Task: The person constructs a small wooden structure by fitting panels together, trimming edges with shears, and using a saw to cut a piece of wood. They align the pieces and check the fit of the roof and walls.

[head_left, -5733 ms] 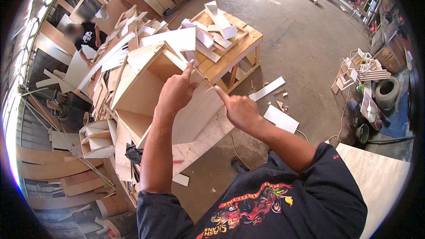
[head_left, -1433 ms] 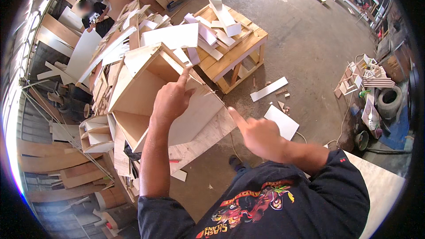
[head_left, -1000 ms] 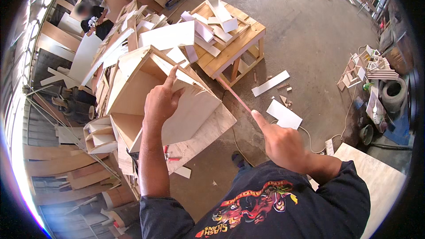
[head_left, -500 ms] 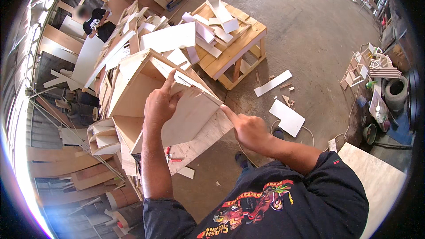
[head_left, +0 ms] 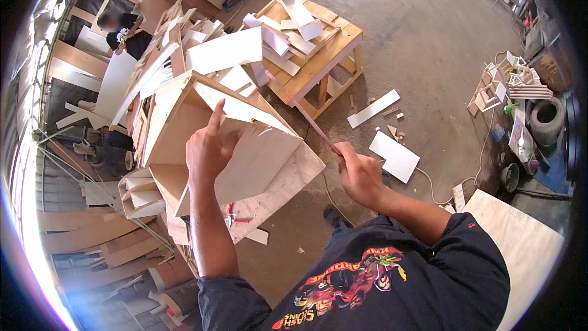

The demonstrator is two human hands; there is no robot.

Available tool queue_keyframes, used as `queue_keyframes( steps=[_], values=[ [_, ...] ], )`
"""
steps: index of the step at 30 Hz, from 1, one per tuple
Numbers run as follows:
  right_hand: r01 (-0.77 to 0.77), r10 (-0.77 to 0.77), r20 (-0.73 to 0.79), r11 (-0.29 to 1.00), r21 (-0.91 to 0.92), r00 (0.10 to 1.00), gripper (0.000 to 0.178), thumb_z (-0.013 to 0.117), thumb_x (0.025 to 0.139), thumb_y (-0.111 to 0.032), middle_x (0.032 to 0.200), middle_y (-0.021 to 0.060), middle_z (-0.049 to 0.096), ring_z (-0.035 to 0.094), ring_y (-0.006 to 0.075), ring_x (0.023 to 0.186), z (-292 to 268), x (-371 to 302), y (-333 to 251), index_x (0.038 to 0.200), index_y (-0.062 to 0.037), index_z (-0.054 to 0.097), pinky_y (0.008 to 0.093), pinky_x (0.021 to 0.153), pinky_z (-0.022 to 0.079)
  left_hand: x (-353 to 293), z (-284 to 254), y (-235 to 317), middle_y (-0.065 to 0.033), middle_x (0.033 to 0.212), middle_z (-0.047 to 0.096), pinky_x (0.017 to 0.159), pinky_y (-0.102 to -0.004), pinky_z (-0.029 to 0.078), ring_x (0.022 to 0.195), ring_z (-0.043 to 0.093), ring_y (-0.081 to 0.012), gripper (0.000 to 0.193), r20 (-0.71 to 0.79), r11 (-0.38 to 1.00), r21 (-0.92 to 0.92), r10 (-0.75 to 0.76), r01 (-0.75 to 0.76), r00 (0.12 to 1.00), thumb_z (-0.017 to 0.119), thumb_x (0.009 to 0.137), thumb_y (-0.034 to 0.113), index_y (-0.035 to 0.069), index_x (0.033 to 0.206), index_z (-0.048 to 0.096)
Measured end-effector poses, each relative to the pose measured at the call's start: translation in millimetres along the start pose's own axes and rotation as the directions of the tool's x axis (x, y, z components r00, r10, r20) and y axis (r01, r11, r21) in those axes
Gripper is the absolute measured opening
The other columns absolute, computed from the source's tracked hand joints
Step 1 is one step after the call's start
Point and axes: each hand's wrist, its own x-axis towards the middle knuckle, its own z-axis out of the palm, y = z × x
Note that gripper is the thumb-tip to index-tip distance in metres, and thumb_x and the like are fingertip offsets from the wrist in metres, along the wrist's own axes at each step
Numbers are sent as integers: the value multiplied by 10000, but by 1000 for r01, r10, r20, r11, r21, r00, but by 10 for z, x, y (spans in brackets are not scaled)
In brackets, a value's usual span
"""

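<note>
A box-shaped wooden cabinet [head_left: 245,159], pale inside and open-fronted, lies tilted on a plywood board [head_left: 300,175]. My left hand [head_left: 210,150] is at its upper edge, index finger stretched out along a white-faced panel [head_left: 245,109] and thumb apart, holding nothing that I can see. In my right hand [head_left: 362,178], closed, is one end of a thin reddish-brown strip [head_left: 306,116]. Its far end points away to the upper left, past the cabinet's corner. Red-handled pliers or a clamp [head_left: 236,217] lie on the board beside the cabinet; the exact kind is unclear.
Beyond the cabinet stands a wooden table [head_left: 346,40] stacked with white offcuts. White boards [head_left: 395,156] and a cable [head_left: 438,201] lie on the floor to the right. A person [head_left: 127,34] sits among panels at far left. A plywood sheet [head_left: 520,239] is near my right side.
My right hand has lifted off the cabinet's edge, and the thin strip now rises from it at an angle. My left hand has stayed at the panel, index finger extended.
</note>
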Motion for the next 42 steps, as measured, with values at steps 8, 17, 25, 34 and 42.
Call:
queue_keyframes(
  steps=[8,17,25,34,42],
  values=[
    [-187,186,65,778,600,980,306,703,921,-252,810,122,651,635,213,748,890,823,101,1065,3,616,365,672,506,-147,231,293,-131,1165,698,968,-437,469,1121,628,-301,932,-252,976,196,-45,97,967,892,715,354,122,1514,473],
    [-199,155,143,453,869,978,239,548,1056,-247,690,20,514,525,155,632,1253,540,263,965,-27,568,333,563,419,-1146,1178,423,-138,1214,668,1029,-476,451,1204,589,-315,568,-314,860,-511,-198,10,928,837,823,341,50,1275,656],
    [240,-413,372,870,431,831,168,584,985,-158,942,234,681,666,457,883,1971,-9,170,1074,-32,516,540,698,518,-2143,1980,463,-90,1028,709,827,-274,498,899,623,-136,219,-69,381,-892,-649,245,757,613,1027,127,-53,1111,706],
    [29,-124,586,985,170,801,127,552,979,-113,876,241,688,673,463,858,3780,-576,-87,1066,-25,520,548,713,514,-3495,3118,-861,-49,844,696,628,-269,465,694,574,-86,322,350,-208,-882,-891,423,290,661,1009,266,-50,981,718],
    [-44,82,513,995,-86,854,513,620,894,-89,1275,273,579,561,439,1211,4980,-405,-212,1377,-16,462,536,977,480,-3744,4096,-1993,-177,878,725,676,-376,559,697,706,-219,569,118,-33,-548,-992,836,38,815,836,390,-75,1125,656]
  ],
)
